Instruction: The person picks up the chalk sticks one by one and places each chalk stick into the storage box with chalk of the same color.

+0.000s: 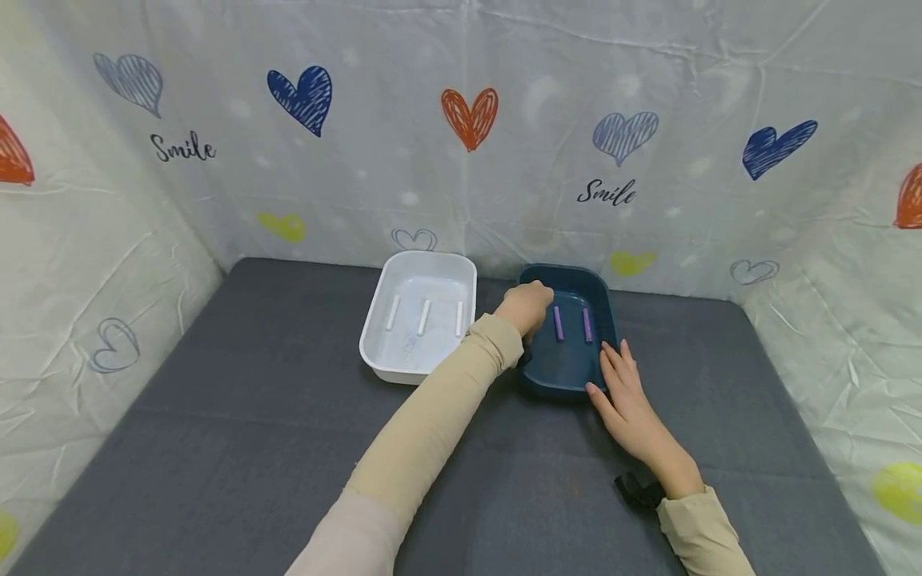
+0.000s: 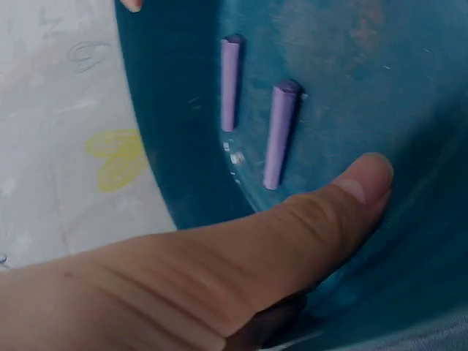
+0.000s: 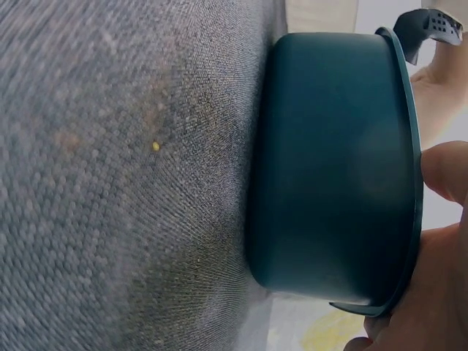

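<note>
Hands on teal tray (image 1: pixel 569 372), on grey mat (image 1: pixel 216 416) beside white tray (image 1: pixel 421 320). L hand (image 1: pixel 528 308) grips its left rim, thumb inside near purple sticks (image 1: pixel 558 323); R hand (image 1: pixel 625 396) lies flat, fingers straight, against right rim.

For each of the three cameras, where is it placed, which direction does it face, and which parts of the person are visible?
Head: sits above, faces forward and down at the gray table; shows both sleeved arms, the left hand in the blue tray, the right hand at its near right corner, and a white tray.
Left wrist: looks into the blue tray at two purple sticks; shows the thumb.
Right wrist: looks low along the table at the tray's outer wall; shows fingers on the rim.
All views share the blue tray.
</note>
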`<state>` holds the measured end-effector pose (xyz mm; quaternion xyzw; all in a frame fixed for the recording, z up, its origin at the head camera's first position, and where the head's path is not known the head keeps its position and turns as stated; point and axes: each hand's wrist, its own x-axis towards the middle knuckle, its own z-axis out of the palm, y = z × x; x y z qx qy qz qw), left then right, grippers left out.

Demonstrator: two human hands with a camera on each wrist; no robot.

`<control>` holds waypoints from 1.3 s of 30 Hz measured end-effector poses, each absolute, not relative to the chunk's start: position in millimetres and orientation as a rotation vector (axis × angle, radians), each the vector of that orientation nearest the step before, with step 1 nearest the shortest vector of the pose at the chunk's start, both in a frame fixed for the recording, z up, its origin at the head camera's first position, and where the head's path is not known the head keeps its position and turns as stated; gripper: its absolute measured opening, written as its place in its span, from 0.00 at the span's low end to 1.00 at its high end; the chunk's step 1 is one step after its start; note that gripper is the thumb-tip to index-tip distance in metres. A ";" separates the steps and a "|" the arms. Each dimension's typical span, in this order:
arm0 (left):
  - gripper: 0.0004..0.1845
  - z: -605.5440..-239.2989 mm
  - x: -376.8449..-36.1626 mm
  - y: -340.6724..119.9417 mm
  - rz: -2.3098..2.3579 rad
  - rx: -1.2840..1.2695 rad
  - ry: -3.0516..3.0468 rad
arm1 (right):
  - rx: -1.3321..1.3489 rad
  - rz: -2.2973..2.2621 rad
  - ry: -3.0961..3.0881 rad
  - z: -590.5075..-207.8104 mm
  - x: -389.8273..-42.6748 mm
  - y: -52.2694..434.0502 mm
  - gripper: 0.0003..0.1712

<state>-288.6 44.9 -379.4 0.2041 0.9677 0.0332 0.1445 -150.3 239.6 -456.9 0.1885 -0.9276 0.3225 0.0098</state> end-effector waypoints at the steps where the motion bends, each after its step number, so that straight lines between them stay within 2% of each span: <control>1: 0.33 -379.9 -288.3 45.1 0.096 0.581 2.789 | 0.588 1.006 -2.896 -457.0 -150.3 239.4 0.39; 9: 0.18 -383.5 -289.8 46.7 0.065 0.570 2.823 | 0.595 1.012 -2.885 -456.5 -150.4 238.3 0.39; 19: 0.21 -390.1 -289.6 49.0 -0.017 0.566 2.805 | 0.602 0.995 -2.873 -458.1 -150.9 238.0 0.39; 39: 0.16 -397.4 -290.5 40.9 0.094 0.634 2.835 | 0.599 1.001 -2.880 -458.0 -151.3 238.0 0.38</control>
